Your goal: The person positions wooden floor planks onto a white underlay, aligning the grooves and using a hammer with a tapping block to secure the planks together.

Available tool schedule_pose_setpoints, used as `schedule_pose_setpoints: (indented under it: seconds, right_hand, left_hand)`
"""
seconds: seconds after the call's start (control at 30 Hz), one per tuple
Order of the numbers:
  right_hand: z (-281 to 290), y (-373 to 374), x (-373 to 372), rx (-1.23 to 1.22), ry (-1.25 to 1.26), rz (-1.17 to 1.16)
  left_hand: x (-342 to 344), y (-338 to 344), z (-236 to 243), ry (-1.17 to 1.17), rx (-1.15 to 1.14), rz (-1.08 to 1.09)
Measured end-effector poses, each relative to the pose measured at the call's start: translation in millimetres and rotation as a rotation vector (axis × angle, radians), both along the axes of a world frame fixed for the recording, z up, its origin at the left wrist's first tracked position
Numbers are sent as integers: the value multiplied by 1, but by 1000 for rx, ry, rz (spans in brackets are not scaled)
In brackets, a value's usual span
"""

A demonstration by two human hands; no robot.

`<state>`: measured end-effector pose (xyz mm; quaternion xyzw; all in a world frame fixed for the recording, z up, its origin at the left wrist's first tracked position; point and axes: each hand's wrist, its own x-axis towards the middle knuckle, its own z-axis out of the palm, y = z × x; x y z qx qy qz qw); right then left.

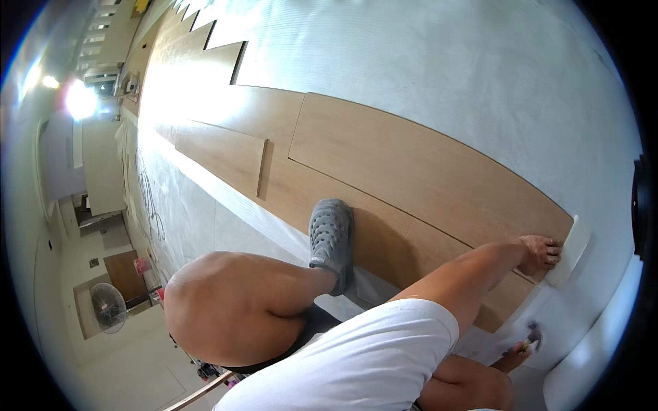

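My left hand rests with curled fingers on a pale strip at the right end of wood-look planks. Below it, my right hand grips a hammer-like tool, its head blurred, beside the planks' end. A loose plank lies on the laid planks further left. My foot in a grey perforated clog stands on the planks, with my bent knee beside it.
Pale underlay borders the planks' stepped edge above. A bare grey strip of floor runs along their other side, with cables. A standing fan, cabinets and bright lights are at the left. A wall edge curves at far right.
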<state>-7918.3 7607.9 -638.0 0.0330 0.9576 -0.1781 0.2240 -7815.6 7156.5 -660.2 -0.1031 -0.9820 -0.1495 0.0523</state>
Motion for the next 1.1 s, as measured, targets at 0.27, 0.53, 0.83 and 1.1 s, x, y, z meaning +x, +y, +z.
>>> schedule_pose_setpoints:
  seconds: [0.27, 0.53, 0.83, 1.1]
  right_hand:
    - [-14, -133, -199, -168, 217, 487]
    - [-21, -153, -251, -10, 168, 189]
    - [-20, -169, -240, -52, 145, 234]
    - [-7, -188, -220, -245, -111, 595]
  left_hand:
    - [5, -4, 1, 138, 72, 36]
    - [8, -11, 6, 105, 57, 9]
    - [6, -12, 5, 129, 39, 28]
    - [3, -15, 5, 77, 79, 6]
